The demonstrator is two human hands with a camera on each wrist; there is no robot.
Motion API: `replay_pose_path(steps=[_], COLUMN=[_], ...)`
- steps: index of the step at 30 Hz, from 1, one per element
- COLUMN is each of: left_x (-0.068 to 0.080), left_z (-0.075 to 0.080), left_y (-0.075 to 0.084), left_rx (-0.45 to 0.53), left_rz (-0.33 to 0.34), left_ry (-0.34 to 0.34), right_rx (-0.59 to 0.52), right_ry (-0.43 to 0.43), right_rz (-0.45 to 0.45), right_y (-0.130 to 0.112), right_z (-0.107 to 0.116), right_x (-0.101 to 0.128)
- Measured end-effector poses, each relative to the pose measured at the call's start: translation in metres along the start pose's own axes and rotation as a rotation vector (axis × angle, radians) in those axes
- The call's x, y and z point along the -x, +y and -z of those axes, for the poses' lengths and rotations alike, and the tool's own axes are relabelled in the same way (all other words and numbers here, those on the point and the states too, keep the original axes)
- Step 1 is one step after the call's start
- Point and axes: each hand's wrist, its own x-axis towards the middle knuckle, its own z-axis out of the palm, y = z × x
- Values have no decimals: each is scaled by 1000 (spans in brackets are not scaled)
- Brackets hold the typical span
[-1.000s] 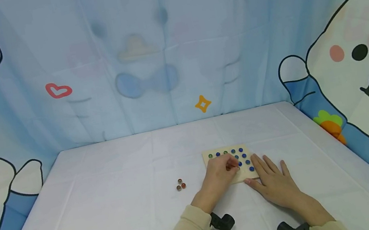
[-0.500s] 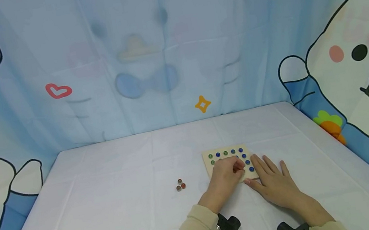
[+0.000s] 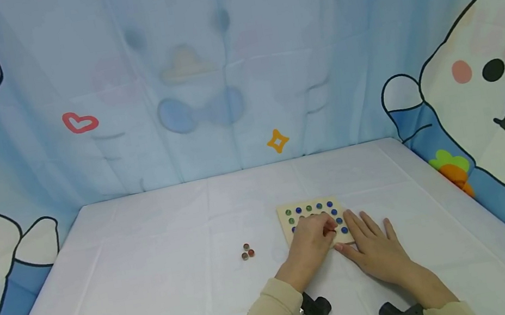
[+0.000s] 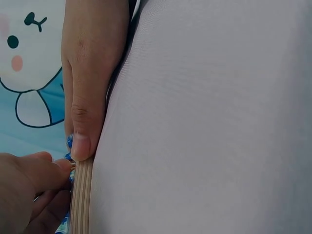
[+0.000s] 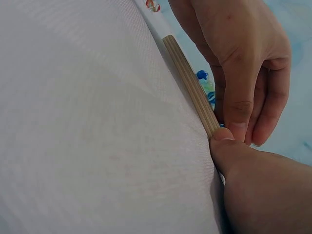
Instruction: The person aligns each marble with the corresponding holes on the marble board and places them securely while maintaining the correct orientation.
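We are looking down at a small square wooden board [image 3: 314, 219] lying flat on a white-covered surface [image 3: 163, 282], right of centre; its pale top is showing rows of round blue and green marbles [image 3: 319, 206], and its edge is showing layered plies in the wrist views; the left hand [image 3: 312, 239] is resting over the board's near part, fingers curled together at a marble, pinching as far as we can tell; the right hand [image 3: 376, 248] is lying flat, fingers straight and spread, thumb tip touching the board's near right corner; three loose reddish marbles [image 3: 247, 252] are sitting well apart to the left.
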Motion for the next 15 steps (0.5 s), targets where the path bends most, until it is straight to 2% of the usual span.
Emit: replay_pose_path(steps=[8, 15], left_x=[3, 5], left_z=[7, 20], left_y=[0, 0], left_rx=[32, 50], left_rz=[11, 54], left_ry=[-12, -23], right_rx=[-6, 3], right_ry=[0, 1], right_rz=[1, -4], right_y=[-1, -1], right_z=[0, 0], right_x=[0, 0])
